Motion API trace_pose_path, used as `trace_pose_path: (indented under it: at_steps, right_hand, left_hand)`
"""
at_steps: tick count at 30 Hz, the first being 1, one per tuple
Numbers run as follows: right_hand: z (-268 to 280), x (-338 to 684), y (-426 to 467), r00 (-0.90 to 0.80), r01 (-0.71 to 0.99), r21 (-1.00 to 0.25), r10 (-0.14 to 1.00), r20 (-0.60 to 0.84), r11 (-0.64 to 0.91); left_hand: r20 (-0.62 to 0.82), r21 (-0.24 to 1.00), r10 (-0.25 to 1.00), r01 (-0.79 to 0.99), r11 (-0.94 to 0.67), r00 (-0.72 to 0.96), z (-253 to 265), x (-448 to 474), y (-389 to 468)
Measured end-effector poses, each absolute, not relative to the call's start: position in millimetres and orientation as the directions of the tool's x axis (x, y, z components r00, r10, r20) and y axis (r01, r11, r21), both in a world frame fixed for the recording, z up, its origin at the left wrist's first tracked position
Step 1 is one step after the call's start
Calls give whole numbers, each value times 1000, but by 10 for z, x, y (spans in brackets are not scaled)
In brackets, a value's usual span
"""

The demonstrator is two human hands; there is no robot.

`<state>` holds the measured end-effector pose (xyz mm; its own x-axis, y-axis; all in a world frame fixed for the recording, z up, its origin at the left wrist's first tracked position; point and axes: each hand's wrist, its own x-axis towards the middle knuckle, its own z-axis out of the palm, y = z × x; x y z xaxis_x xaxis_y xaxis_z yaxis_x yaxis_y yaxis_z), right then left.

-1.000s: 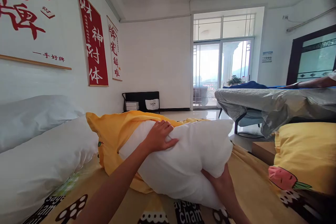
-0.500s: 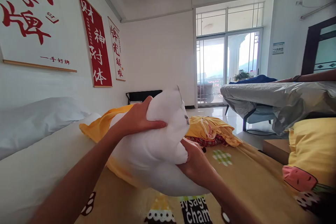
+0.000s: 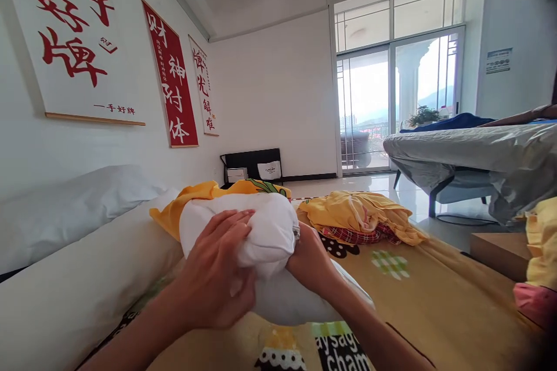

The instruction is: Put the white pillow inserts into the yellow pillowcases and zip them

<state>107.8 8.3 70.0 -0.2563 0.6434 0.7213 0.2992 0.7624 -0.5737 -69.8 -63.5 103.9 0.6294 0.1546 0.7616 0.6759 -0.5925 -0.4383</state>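
A plump white pillow [image 3: 270, 223] lies bunched in front of me, its zipper edge turned toward the right. My left hand [image 3: 221, 269] rests on its near left side, fingers stretched over the fabric and thumb apart below, slightly blurred. At the zipper end, my right hand [image 3: 311, 258] is closed around the pillow's right edge; its fingertips are hidden behind the cloth. Yellow fabric [image 3: 191, 192] with a green leaf print lies behind and to the left of the pillow. All of this is on a tan patterned bedsheet [image 3: 429, 293].
Long white bedding [image 3: 100, 255] runs along the left wall. A crumpled yellow cloth [image 3: 348, 208] with red plaid lies beyond my right hand. A cardboard box [image 3: 498, 252], a yellow cushion [image 3: 543, 243] and a plastic-covered table [image 3: 470, 148] with another person's arm [image 3: 522, 116] are at right.
The raised end of the pillow has come down and folded toward me. My left hand has moved down and loosened from its top; my right hand stays at the zipper edge. The view has shifted left.
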Motion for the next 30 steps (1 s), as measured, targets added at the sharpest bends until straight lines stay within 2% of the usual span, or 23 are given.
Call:
trace_pose_path:
  at_steps: [3, 5, 7, 11, 13, 16, 18, 21, 23, 25, 28, 30]
  right_hand:
    - [705, 1104, 128, -279, 267, -611, 666, 691, 745]
    - [693, 1134, 124, -340, 286, -556, 625, 703, 780]
    - [679, 1157, 91, -398, 300, -470, 556, 730, 831]
    - [706, 1142, 3, -507, 270, -281, 384, 771, 921]
    - [709, 1125, -23, -508, 297, -223, 352, 786, 928]
    - [559, 1154, -74, -418, 458, -158, 369, 830, 875]
    - [309, 1226, -145, -290, 584, -143, 370, 882, 799]
    - [-216, 1373, -260, -28, 661, -287, 405, 914, 693]
    - [-552, 1455, -272, 79, 592, -443, 498, 863, 674]
    - [-789, 1503, -199, 120, 436, -578, 592, 797, 690]
    - [-906, 1501, 7, 187, 43, -716, 699, 691, 696]
    - [-845, 1446, 125, 201, -230, -709, 746, 635, 666]
  left_hand:
    - [688, -547, 269, 726, -418, 674, 842, -600, -663]
    - [694, -616, 291, 752, -234, 659, 770, -586, -604]
    - [730, -613, 278, 778, -136, 624, 775, -618, -520]
    - [755, -508, 364, 838, -200, 545, 945, -721, -396]
    - [761, -463, 399, 859, -217, 511, 1022, -756, -349]
    - [776, -382, 451, 897, -222, 442, 1070, -803, -267]
    - [774, -296, 517, 931, -214, 365, 1081, -842, -214]
    - [774, -181, 585, 970, -160, 241, 1118, -892, -161]
    - [770, -135, 608, 981, -141, 193, 1159, -909, -156]
    - [755, -98, 631, 982, -161, 178, 1202, -919, -184]
    - [745, -52, 639, 972, -229, 191, 1256, -966, -282]
    - [755, -43, 615, 954, -298, 226, 1297, -1035, -378]
